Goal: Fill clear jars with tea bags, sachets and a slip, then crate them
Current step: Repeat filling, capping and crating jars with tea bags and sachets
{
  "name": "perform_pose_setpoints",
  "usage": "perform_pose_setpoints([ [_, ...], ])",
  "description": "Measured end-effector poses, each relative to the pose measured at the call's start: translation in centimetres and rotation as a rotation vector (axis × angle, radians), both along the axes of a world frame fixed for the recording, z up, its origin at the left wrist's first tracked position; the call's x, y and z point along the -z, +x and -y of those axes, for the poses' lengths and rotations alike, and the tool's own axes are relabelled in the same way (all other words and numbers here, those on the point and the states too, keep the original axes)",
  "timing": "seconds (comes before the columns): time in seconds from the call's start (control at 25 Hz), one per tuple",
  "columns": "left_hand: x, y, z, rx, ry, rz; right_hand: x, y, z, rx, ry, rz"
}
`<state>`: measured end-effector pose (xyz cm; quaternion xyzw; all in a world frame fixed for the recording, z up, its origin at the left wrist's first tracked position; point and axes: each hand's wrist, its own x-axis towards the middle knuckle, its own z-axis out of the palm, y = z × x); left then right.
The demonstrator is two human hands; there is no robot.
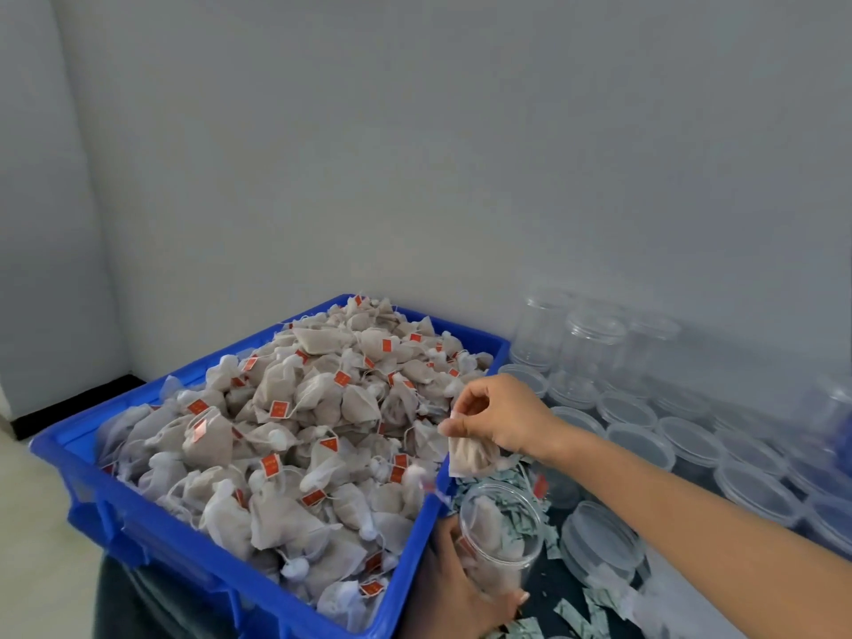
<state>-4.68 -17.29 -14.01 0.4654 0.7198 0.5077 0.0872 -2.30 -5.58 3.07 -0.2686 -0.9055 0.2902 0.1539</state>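
Right hand (pixel 500 419) pinching soft, light tea bag (pixel 472 456) by top; left hand (pixel 454 588) gripping jar (pixel 500 532). Probably no squeezing needed.

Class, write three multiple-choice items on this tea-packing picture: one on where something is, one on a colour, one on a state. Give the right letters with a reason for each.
1. Where is the tea bag pinched by the right hand?
A. Above the open jar
B. Deep inside the crate
C. On the floor

2. What colour is the crate holding the heap of tea bags?
A. Green
B. Blue
C. Red

3. What state is the jar gripped by the left hand?
A. Lidded and full
B. Lying on its side, empty
C. Open, with a few tea bags inside

Key: 1 A, the bag hangs from the fingers just above the jar's mouth. 2 B, its walls and rim are bright blue. 3 C, no lid covers the mouth and bags show through the clear wall.
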Motion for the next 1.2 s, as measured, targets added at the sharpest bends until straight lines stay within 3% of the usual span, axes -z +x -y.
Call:
perform_pose_setpoints([
  [0.04, 1.0, -0.3, -0.1, -0.089, -0.009, -0.077, -0.5, 0.6, 0.2, 0.014, 0.001, -0.029],
  [0.12, 0.3, -0.5, 0.5, -0.014, -0.054, -0.081, -1.3, 1.7, 0.4, 0.026, -0.009, -0.063],
  [0.24, 0.7, -0.2, 0.1, 0.043, -0.082, 0.031, -1.4, 3.5, 0.7, 0.026, -0.006, -0.033],
  [0.36, 0.9, -0.2, -0.3, 0.024, -0.107, 0.079, -0.5, 5.2, 1.2, 0.015, 0.027, 0.095],
  [0.48, 1.3, -0.1, -0.6, -0.078, -0.066, -0.017, 1.3, 6.4, 0.9, 0.012, 0.079, 0.228],
  [0.64, 0.1, 0.2, 0.1, 0.017, -0.168, 0.001, 4.8, 7.6, -1.5, 0.18, 0.111, 0.291],
  [0.8, 0.1, -0.1, 0.0, 0.024, -0.134, 0.027, 10.4, 7.6, -2.0, 0.056, 0.041, 0.521],
  [0.96, 0.7, -1.0, -0.4, 0.179, -0.192, 0.208, 13.2, 7.6, -2.0, 0.09, 0.046, 0.399],
  [1.08, 0.4, 0.1, -0.4, 0.006, -0.145, 0.058, 13.3, 8.1, -1.8, 0.115, 0.158, 0.386],
  [1.2, 0.7, 0.2, -0.6, -0.011, -0.139, 0.007, 12.0, 9.1, -1.1, 0.246, 0.25, 0.242],
])
